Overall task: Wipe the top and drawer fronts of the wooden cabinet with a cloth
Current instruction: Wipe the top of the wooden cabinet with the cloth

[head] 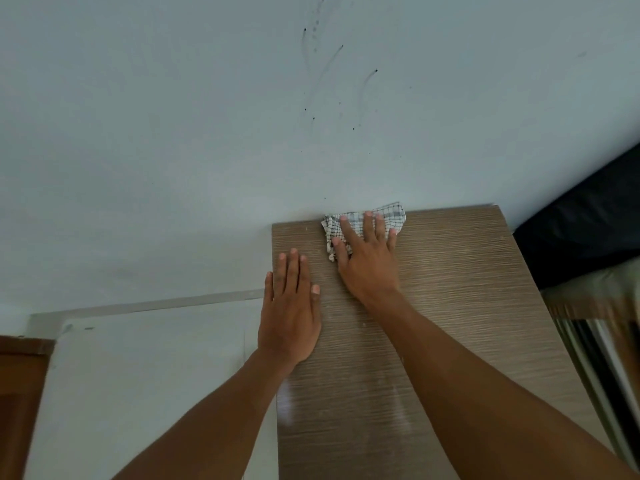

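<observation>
Both forearms come in from the near edge of the view and run up over the cabinet top (450, 289), a pale brown wood-grain board that reaches back to the wall (173, 133). At the far end of that reach, the right hand (367, 258) lies flat with its fingers spread wide, palm down on the checked cloth (388, 216); it presses the cloth against the wood and does not pinch it. The cloth is bunched under and beyond the fingertips, hard against the back edge where board meets wall, toward the far left corner. Just to the left of that pressing hand and a little nearer, the left hand (291, 306) rests open and empty on the board's left edge, fingers together, seemingly bracing.

To do this stroke well, I would say keep the palm's weight even, draw the cloth along the back edge to the right corner, then work toward the near edge in overlapping passes, running with the grain. The cloth is crumpled small, so spreading it flatter would cover more with each pass. The bracing hand sits on surface that will itself need wiping, so it ought to shift.

Much cannot be seen. The drawer fronts are wholly out of view below the top, and the near edge is cut off by the frame. Pale specks and a shine on the wood may be dust or glare; I cannot tell which. To the right of the working hand, something dark (588, 220) and some blurred stripes defy naming.
</observation>
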